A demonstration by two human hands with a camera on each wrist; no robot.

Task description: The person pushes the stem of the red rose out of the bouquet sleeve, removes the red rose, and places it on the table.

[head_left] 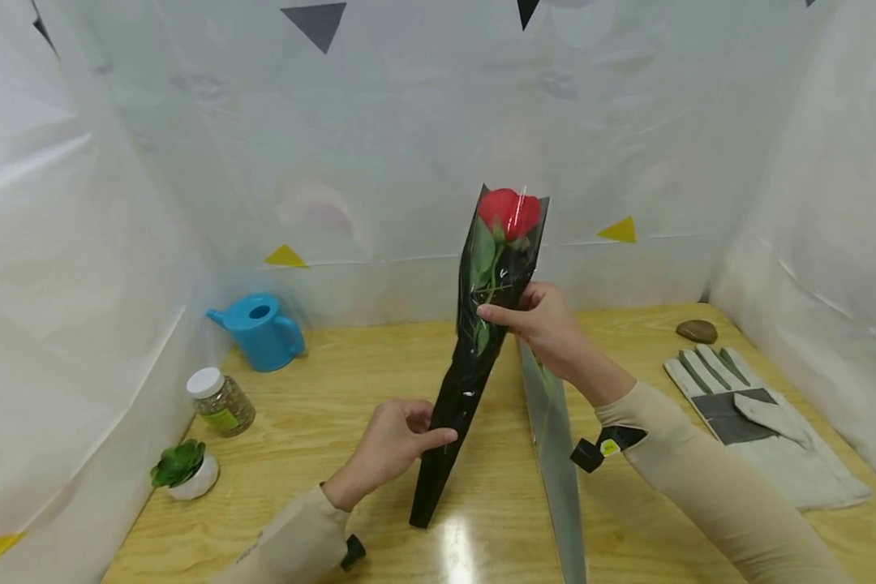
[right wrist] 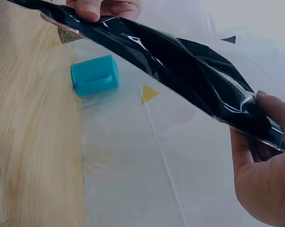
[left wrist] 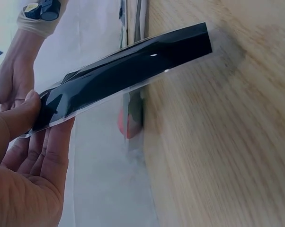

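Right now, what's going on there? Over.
Left hand pinches the black sleeve low; right hand grips it midway. Rose inside, sleeve's foot on table. Nothing obstructing.

Staged gardening booth — plastic-sheeted walls (head_left: 380, 162)

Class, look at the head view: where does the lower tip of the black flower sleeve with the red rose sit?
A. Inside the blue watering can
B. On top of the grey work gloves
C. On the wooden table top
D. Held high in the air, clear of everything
C: the black flower sleeve stands tilted with its narrow lower tip on the wooden table, steadied by the left hand low down and the right hand higher up.
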